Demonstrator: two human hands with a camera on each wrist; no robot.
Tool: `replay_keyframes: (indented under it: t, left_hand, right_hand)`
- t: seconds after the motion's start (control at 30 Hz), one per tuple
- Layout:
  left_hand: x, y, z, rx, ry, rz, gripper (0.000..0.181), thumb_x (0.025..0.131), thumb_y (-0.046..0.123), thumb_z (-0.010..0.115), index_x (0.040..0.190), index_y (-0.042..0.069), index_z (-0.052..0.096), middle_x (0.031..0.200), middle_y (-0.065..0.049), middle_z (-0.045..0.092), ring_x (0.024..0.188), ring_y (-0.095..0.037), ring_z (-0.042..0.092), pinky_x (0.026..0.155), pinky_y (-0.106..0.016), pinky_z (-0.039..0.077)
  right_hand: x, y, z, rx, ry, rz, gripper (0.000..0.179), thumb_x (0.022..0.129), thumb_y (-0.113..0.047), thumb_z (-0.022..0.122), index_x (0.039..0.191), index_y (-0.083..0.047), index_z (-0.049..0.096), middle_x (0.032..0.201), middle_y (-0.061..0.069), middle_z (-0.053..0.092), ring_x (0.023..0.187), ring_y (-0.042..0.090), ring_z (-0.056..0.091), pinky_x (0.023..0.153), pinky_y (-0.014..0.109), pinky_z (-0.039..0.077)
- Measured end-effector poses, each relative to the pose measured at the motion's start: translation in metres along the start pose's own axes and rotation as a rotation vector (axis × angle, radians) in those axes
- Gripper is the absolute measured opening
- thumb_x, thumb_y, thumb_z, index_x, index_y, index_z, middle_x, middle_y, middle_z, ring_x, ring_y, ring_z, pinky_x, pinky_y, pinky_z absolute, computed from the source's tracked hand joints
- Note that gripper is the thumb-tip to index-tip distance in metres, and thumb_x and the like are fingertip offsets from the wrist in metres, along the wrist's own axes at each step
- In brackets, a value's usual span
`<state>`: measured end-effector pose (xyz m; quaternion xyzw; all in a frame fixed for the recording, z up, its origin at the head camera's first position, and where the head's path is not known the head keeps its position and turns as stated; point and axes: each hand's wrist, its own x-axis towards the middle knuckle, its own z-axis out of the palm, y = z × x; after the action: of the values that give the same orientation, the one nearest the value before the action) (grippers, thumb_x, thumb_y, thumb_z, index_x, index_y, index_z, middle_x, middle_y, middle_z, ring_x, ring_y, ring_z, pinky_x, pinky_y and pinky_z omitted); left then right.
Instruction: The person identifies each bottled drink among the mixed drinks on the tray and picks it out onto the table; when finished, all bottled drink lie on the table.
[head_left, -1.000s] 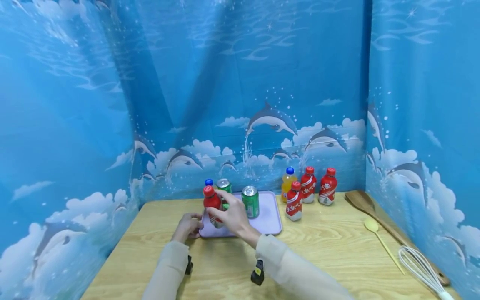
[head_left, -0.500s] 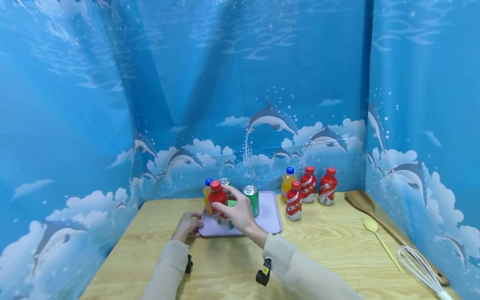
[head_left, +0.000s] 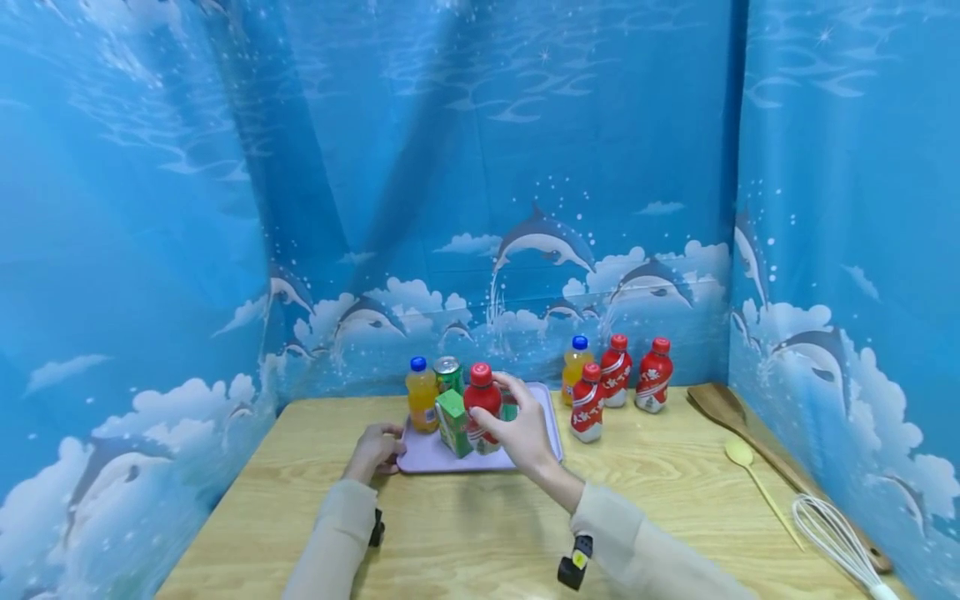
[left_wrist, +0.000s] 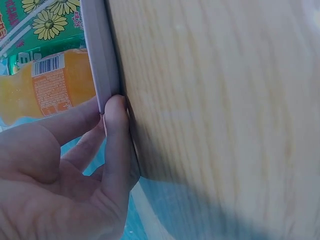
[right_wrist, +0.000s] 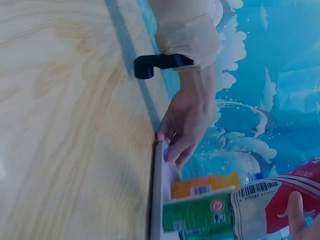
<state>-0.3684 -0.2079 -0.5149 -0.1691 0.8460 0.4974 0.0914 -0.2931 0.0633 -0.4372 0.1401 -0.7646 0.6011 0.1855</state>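
Note:
My right hand [head_left: 525,432] grips a red-capped bottle [head_left: 480,398] with a red and white label, between thumb and fingers. In the right wrist view the bottle's base looks raised off the pale purple tray [right_wrist: 159,190]. My left hand [head_left: 371,452] pinches the tray's left edge, fingers touching its rim [left_wrist: 102,60] in the left wrist view. On the tray stand an orange drink bottle [head_left: 422,398] with a blue cap, a green drink carton [head_left: 452,423] and a green can [head_left: 447,374]. Another green can is mostly hidden behind my right hand.
Right of the tray stand several bottles: an orange one [head_left: 576,371] and red ones, the front one [head_left: 587,404] closest to the tray. A wooden spatula [head_left: 772,454], a yellow spoon [head_left: 757,483] and a whisk [head_left: 836,537] lie along the right edge. Blue dolphin curtains [head_left: 420,208] enclose the table.
My right hand has carried the red bottle rightward across the tray, uncovering the orange bottle and the green carton. The left hand has stayed at the tray's edge.

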Motion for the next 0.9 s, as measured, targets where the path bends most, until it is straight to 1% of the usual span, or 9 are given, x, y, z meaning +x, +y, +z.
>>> replay_keyframes:
  t: [0.1, 0.3, 0.37, 0.47, 0.53, 0.63, 0.77, 0.87, 0.9]
  left_hand:
    - [0.001, -0.001, -0.001, 0.0, -0.004, 0.001, 0.045, 0.094, -0.002, 0.066, 0.139, -0.001, 0.061, 0.095, -0.014, 0.068, 0.072, -0.016, 0.062, 0.055, -0.021, 0.057]
    - [0.004, -0.002, -0.002, -0.014, -0.015, 0.001, 0.045, 0.093, -0.003, 0.066, 0.138, -0.001, 0.061, 0.096, -0.015, 0.069, 0.073, -0.016, 0.063, 0.055, -0.022, 0.057]
    - [0.005, -0.003, -0.002, -0.016, -0.015, 0.0, 0.046, 0.093, -0.003, 0.066, 0.139, 0.0, 0.061, 0.097, -0.015, 0.069, 0.074, -0.017, 0.064, 0.056, -0.022, 0.058]
    - [0.005, -0.003, -0.002, -0.015, -0.018, 0.003, 0.046, 0.093, -0.003, 0.066, 0.139, 0.0, 0.061, 0.097, -0.015, 0.069, 0.074, -0.017, 0.064, 0.056, -0.022, 0.057]
    - [0.004, -0.003, -0.002, -0.014, -0.024, 0.012, 0.047, 0.093, -0.003, 0.066, 0.139, -0.001, 0.06, 0.096, -0.015, 0.069, 0.074, -0.017, 0.063, 0.056, -0.022, 0.057]
    - [0.001, -0.002, -0.003, -0.018, -0.031, 0.022, 0.047, 0.092, -0.004, 0.066, 0.139, -0.002, 0.059, 0.094, -0.015, 0.069, 0.074, -0.016, 0.063, 0.056, -0.021, 0.057]
    - [0.0, -0.002, -0.003, -0.013, -0.035, 0.028, 0.047, 0.093, -0.003, 0.065, 0.14, -0.002, 0.058, 0.096, -0.016, 0.069, 0.074, -0.017, 0.063, 0.057, -0.022, 0.057]
    - [0.002, -0.002, -0.003, -0.003, -0.033, 0.022, 0.046, 0.094, -0.002, 0.065, 0.14, -0.002, 0.059, 0.098, -0.016, 0.068, 0.075, -0.017, 0.063, 0.057, -0.022, 0.057]
    - [0.002, -0.002, -0.003, 0.0, -0.032, 0.02, 0.046, 0.094, -0.002, 0.065, 0.14, -0.002, 0.059, 0.098, -0.016, 0.068, 0.075, -0.017, 0.063, 0.057, -0.022, 0.057]
  right_hand:
    - [-0.003, 0.006, -0.013, -0.035, 0.022, 0.006, 0.058, 0.087, -0.02, 0.085, 0.141, -0.014, 0.064, 0.138, 0.009, 0.067, 0.116, 0.028, 0.064, 0.102, 0.047, 0.052]
    - [-0.007, 0.021, -0.041, -0.083, 0.073, 0.006, 0.057, 0.087, -0.016, 0.085, 0.14, -0.01, 0.063, 0.132, 0.013, 0.066, 0.114, 0.031, 0.063, 0.104, 0.05, 0.05]
    - [-0.008, 0.026, -0.05, -0.111, 0.098, 0.01, 0.057, 0.087, -0.014, 0.085, 0.14, -0.009, 0.063, 0.13, 0.014, 0.066, 0.113, 0.031, 0.064, 0.102, 0.047, 0.05]
    - [-0.01, 0.032, -0.065, -0.143, 0.135, 0.04, 0.057, 0.087, -0.012, 0.084, 0.14, -0.009, 0.061, 0.129, 0.014, 0.064, 0.112, 0.029, 0.062, 0.097, 0.038, 0.053]
    - [-0.011, 0.035, -0.075, -0.161, 0.15, 0.07, 0.057, 0.088, -0.012, 0.082, 0.141, -0.01, 0.06, 0.132, 0.013, 0.063, 0.113, 0.027, 0.061, 0.092, 0.03, 0.055]
    - [-0.011, 0.042, -0.089, -0.174, 0.17, 0.117, 0.058, 0.09, -0.011, 0.079, 0.144, -0.009, 0.056, 0.137, 0.015, 0.061, 0.114, 0.028, 0.059, 0.087, 0.022, 0.055]
    - [-0.012, 0.051, -0.108, -0.214, 0.2, 0.153, 0.059, 0.091, -0.011, 0.076, 0.146, -0.008, 0.054, 0.139, 0.017, 0.059, 0.114, 0.032, 0.058, 0.089, 0.027, 0.053]
    - [-0.011, 0.057, -0.122, -0.265, 0.21, 0.179, 0.06, 0.093, -0.015, 0.075, 0.148, -0.007, 0.052, 0.142, 0.017, 0.056, 0.118, 0.033, 0.056, 0.094, 0.035, 0.052]
    - [-0.01, 0.059, -0.127, -0.282, 0.212, 0.189, 0.06, 0.094, -0.016, 0.074, 0.149, -0.007, 0.051, 0.143, 0.017, 0.055, 0.119, 0.033, 0.055, 0.094, 0.036, 0.051]
